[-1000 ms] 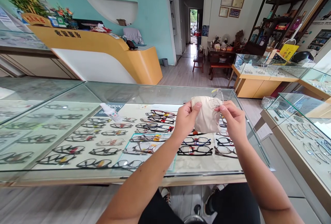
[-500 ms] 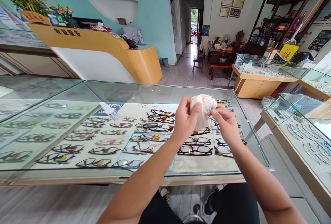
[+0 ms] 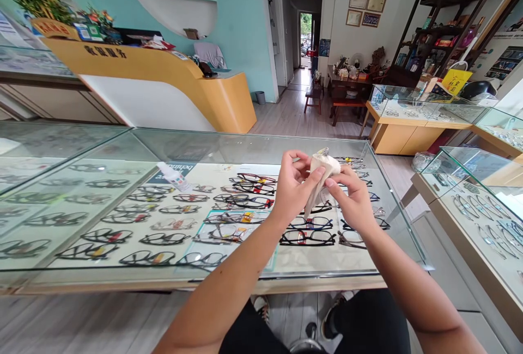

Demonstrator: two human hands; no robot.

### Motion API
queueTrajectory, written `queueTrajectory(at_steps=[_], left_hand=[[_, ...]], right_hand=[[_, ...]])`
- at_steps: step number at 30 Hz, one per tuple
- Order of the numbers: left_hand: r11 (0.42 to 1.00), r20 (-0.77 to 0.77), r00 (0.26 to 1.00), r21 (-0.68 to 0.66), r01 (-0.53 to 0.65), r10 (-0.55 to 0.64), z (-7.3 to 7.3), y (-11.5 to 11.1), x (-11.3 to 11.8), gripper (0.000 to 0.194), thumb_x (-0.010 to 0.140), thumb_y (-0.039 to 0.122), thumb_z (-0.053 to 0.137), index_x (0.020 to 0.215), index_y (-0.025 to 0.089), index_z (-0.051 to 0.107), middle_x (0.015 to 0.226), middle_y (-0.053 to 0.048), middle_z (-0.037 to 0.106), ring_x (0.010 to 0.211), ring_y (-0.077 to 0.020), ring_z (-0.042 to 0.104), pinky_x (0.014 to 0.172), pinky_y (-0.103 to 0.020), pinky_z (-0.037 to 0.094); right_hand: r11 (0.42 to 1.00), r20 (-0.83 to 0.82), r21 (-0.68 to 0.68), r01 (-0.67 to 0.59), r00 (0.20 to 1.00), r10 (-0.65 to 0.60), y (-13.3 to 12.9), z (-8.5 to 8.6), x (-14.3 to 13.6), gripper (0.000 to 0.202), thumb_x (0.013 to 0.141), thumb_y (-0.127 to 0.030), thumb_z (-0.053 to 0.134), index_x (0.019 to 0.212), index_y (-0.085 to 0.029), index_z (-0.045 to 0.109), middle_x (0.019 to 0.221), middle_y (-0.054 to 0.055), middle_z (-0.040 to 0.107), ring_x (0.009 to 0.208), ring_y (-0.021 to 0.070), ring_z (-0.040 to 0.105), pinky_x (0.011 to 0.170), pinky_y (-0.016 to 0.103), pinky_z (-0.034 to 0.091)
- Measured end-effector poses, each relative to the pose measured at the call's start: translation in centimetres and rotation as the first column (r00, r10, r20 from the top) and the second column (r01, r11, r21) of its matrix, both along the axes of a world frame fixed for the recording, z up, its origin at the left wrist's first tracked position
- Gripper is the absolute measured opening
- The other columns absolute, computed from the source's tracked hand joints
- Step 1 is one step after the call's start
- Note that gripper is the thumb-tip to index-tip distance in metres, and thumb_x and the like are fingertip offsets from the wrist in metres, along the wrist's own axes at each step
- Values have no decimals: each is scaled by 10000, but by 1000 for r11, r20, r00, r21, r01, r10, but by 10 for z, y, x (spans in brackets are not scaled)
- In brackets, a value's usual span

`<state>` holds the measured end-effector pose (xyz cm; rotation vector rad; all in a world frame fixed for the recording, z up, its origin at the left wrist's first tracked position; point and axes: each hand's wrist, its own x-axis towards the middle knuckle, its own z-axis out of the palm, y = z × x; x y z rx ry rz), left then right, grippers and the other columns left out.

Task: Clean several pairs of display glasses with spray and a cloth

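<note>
A cream cloth (image 3: 314, 193) is bunched between my two hands above the glass showcase, one corner hanging down. My left hand (image 3: 293, 188) is closed on it, thumb pressed to its front. Thin-rimmed eyeglasses (image 3: 323, 151) poke out at the top of the cloth; most of the frame is covered. My right hand (image 3: 352, 196) pinches at the right side of the bundle, on what appears to be the eyeglasses' edge, though its fingertips are partly hidden. A small white bottle (image 3: 174, 176) lies tilted to the left, on the showcase glass.
Beneath my hands, the glass showcase (image 3: 241, 279) holds rows of eyeglass frames (image 3: 308, 238). More showcases (image 3: 469, 234) stand on the right. Beyond are a yellow-and-white counter (image 3: 229, 101), a dark wooden table (image 3: 347, 77) and a doorway.
The cloth has turned and folded narrower, its corner now hanging down. The left fingers have lifted and curled behind it; the right hand has moved slightly left. The bottle has not moved.
</note>
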<state>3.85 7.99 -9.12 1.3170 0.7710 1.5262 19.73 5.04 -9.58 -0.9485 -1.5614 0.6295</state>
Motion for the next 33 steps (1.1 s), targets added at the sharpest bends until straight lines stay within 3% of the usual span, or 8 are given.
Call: queueTrajectory(at_steps=[3, 7, 15, 20, 25, 33], left_hand=[[976, 28, 984, -122, 179, -177, 3, 5, -4, 698, 722, 626, 965, 1161, 232, 591, 921, -30, 798, 783, -186, 717, 715, -282, 538], [939, 6, 954, -170, 298, -301, 8, 5, -6, 597, 709, 654, 960, 995, 177, 741, 832, -36, 773, 759, -183, 684, 699, -282, 527], [942, 10, 964, -212, 262, -266, 11, 3, -5, 583, 580, 615, 1031, 846, 159, 782, 763, -16, 734, 674, -137, 593, 648, -269, 486], [914, 43, 936, -208, 349, -348, 16, 3, -7, 538, 570, 524, 1049, 824, 163, 743, 704, 9, 694, 638, -122, 584, 624, -250, 490], [948, 2, 959, -147, 282, -285, 14, 1, -6, 518, 555, 429, 1052, 740, 177, 640, 607, 55, 599, 562, -91, 501, 542, -216, 415], [982, -42, 983, -69, 174, -177, 9, -1, -3, 650, 650, 702, 958, 685, 197, 551, 575, 64, 498, 524, -74, 400, 496, -220, 338]], right_hand=[[1000, 4, -4, -21, 1000, 21, 0, 1, 1, 416, 996, -627, 698, 799, -271, 784, 940, 48, 718, 929, 230, 663, 916, 419, 552], [999, -6, 5, -34, 999, 34, 0, 3, 2, 426, 989, -636, 706, 789, -268, 782, 903, 41, 703, 901, 223, 658, 885, 411, 544], [996, -19, -61, -66, 998, 65, 1, 3, 4, 469, 932, -717, 734, 771, -283, 809, 846, 34, 674, 881, 229, 634, 850, 416, 517], [966, -80, -171, -196, 980, 185, 1, 12, 6, 540, 853, -792, 768, 726, -268, 811, 915, 43, 720, 919, 231, 660, 903, 422, 541], [933, -95, -189, -307, 951, 294, 0, 18, 7, 550, 864, -762, 781, 708, -234, 794, 830, 34, 688, 886, 223, 638, 898, 402, 517], [908, -92, -199, -368, 930, 356, 0, 12, 7, 500, 909, -715, 766, 741, -244, 768, 866, 34, 689, 894, 219, 598, 895, 394, 476]])
